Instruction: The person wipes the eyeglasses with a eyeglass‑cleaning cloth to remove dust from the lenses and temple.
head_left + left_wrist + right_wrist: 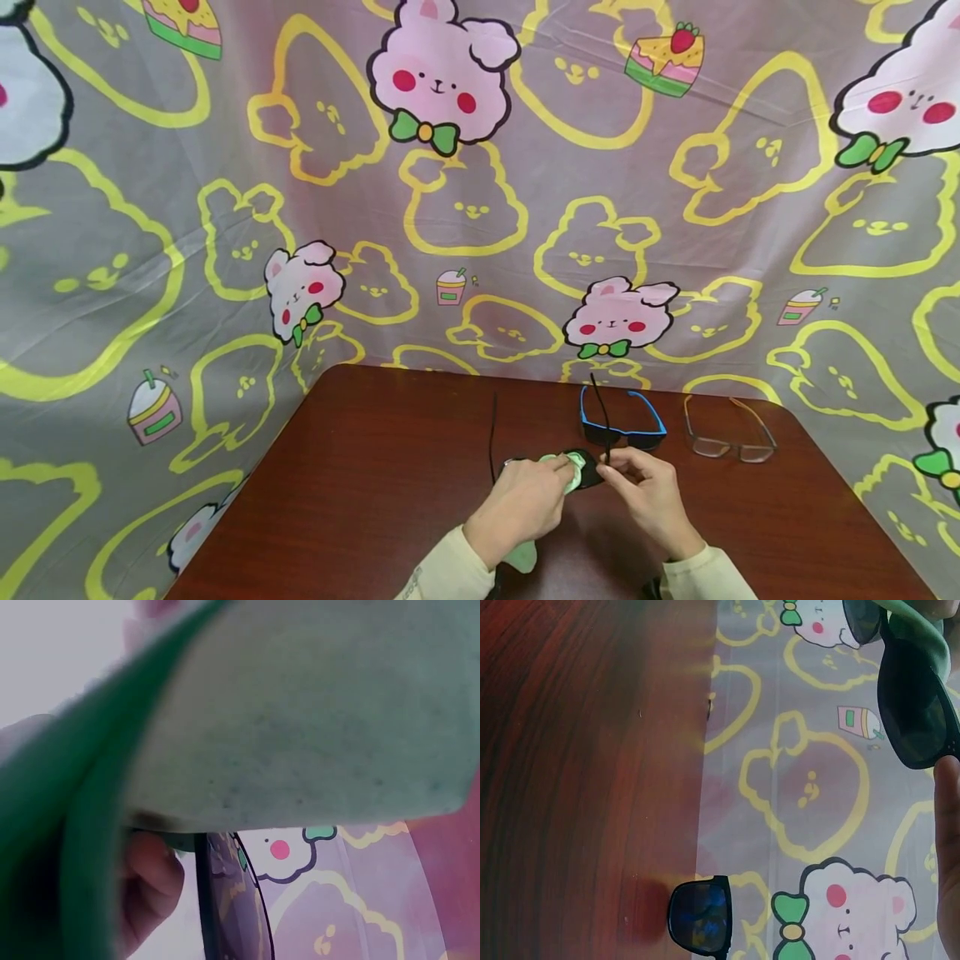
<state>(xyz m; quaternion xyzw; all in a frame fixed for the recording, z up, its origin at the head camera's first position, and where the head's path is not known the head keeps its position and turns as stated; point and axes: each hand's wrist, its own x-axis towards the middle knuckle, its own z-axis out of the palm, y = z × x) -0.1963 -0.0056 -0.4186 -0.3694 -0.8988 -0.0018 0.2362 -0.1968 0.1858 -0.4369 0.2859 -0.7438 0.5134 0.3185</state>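
Observation:
A pair of black sunglasses (588, 477) is held up between my two hands above the table's front half, temples pointing away. My left hand (525, 504) pinches a pale green cloth (522, 557) around the lens area near the bridge. That cloth (322, 727) fills much of the left wrist view, with the edge of a dark lens (232, 900) below it. My right hand (652, 496) pinches the frame's right corner by the hinge. In the right wrist view a dark lens (915, 705) stands beside a finger of the right hand (949, 855). The left lens is mostly hidden.
Blue-framed glasses with dark lenses (660, 428) lie behind my right hand on the brown table (375, 467). To their right sits a clear-lensed pair with brownish temples (727, 450). A patterned curtain (480, 183) hangs around the table's back and sides.

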